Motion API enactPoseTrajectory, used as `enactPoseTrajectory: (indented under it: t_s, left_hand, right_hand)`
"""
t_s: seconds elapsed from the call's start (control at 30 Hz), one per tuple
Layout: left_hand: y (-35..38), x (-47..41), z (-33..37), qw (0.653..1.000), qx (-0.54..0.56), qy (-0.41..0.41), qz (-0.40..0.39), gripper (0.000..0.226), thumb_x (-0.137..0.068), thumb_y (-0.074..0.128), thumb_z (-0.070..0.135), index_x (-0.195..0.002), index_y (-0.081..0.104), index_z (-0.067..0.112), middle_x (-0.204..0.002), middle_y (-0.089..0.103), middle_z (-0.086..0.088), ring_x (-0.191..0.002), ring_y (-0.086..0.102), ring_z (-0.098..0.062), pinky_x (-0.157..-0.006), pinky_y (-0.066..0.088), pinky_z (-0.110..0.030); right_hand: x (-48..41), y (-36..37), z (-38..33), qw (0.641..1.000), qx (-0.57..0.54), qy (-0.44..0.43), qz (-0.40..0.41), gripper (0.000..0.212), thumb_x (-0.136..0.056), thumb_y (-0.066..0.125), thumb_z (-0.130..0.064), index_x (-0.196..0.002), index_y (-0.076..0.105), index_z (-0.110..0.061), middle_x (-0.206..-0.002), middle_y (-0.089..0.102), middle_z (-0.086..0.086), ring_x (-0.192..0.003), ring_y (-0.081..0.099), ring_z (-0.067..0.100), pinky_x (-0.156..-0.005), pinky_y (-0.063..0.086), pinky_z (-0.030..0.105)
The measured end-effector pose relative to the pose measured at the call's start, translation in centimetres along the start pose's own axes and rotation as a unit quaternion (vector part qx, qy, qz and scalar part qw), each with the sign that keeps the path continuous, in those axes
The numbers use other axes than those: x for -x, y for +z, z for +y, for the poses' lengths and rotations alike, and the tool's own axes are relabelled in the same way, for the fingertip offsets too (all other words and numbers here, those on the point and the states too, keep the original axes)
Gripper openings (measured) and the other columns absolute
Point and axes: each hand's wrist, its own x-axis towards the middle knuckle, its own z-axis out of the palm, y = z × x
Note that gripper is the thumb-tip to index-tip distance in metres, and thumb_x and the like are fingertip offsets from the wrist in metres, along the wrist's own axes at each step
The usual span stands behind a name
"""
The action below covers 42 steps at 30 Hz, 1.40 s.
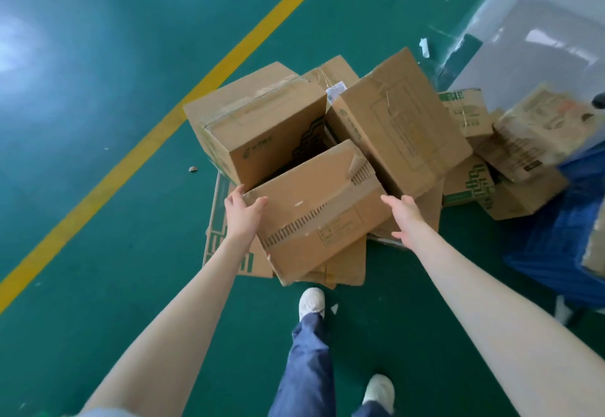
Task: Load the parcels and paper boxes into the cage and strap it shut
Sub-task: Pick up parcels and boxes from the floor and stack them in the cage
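A worn brown cardboard box (314, 210) lies tilted at the front of a pile of boxes on the green floor. My left hand (244, 212) grips its left corner, thumb on the top face. My right hand (404, 217) is beside its right edge with fingers extended, touching or nearly touching it. Behind stand a taped box (258, 122) and a large box leaning to the right (397, 122). More boxes with green print (468, 181) lie further right. The blue cage (563, 240) shows at the right edge, partly cut off.
Flattened cardboard (217, 236) lies under the pile. A yellow line (183, 102) crosses the floor diagonally on the left. A grey sheet covered in plastic film (540, 33) lies at the upper right. My feet in white shoes (312, 302) stand just before the pile.
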Motion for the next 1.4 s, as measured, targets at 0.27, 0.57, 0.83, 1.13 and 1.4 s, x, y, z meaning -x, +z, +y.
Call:
enactPoseTrajectory:
  t_s: [0.27, 0.57, 0.83, 1.13, 1.4]
  left_hand:
    - [1.6, -4.0, -2.1, 0.996, -0.084, -0.034, -0.019, 0.050, -0.095, 0.054, 0.048, -0.135, 0.039, 0.021, -0.137, 0.035, -0.006, -0.127, 0.043, -0.029, -0.107, 0.042, -0.052]
    - [0.7, -1.4, -1.2, 0.979, -0.197, -0.052, -0.002, 0.053, -0.094, 0.048, 0.056, -0.131, 0.042, 0.019, -0.132, 0.038, -0.007, -0.117, 0.051, -0.032, -0.097, 0.049, -0.054]
    - [1.2, 4.3, 2.1, 0.931, -0.360, 0.054, -0.021, 0.058, -0.095, 0.040, 0.060, -0.135, 0.042, 0.018, -0.132, 0.047, -0.011, -0.097, 0.059, -0.027, -0.072, 0.053, -0.037]
    - [10.8, 18.5, 2.8, 0.842, -0.484, 0.211, -0.109, 0.059, -0.097, 0.040, 0.059, -0.138, 0.041, 0.015, -0.134, 0.048, -0.013, -0.099, 0.060, -0.030, -0.067, 0.049, -0.037]
    - [23.4, 33.4, -0.8, 0.752, -0.534, 0.317, -0.221, 0.055, -0.098, 0.041, 0.056, -0.134, 0.045, 0.014, -0.130, 0.053, -0.011, -0.093, 0.058, -0.023, -0.063, 0.052, -0.032]
  right_hand:
    - [-3.9, 2.1, 1.0, 0.999, 0.036, 0.021, 0.012, 0.073, -0.096, 0.060, -0.031, -0.156, 0.018, -0.023, -0.160, 0.024, 0.005, -0.143, 0.031, 0.032, -0.115, 0.030, 0.056]
    - [-1.5, 1.3, 2.4, 0.995, 0.101, 0.007, 0.024, 0.082, -0.088, 0.072, -0.029, -0.152, 0.021, -0.019, -0.153, 0.022, 0.008, -0.136, 0.036, 0.033, -0.107, 0.042, 0.049]
    - [4.2, -4.5, 6.8, 0.998, 0.037, -0.004, 0.049, 0.082, -0.085, 0.076, -0.028, -0.147, 0.025, -0.015, -0.148, 0.022, 0.009, -0.132, 0.038, 0.035, -0.107, 0.041, 0.052]
    - [13.5, -17.9, 20.1, 0.978, -0.119, 0.041, 0.165, 0.073, -0.083, 0.077, -0.029, -0.139, 0.032, -0.011, -0.139, 0.030, 0.012, -0.125, 0.044, 0.034, -0.103, 0.044, 0.054]
    - [21.9, -28.7, 36.4, 0.917, -0.267, 0.102, 0.278, 0.076, -0.079, 0.080, -0.027, -0.137, 0.034, -0.012, -0.136, 0.031, 0.014, -0.121, 0.047, 0.036, -0.102, 0.046, 0.055]
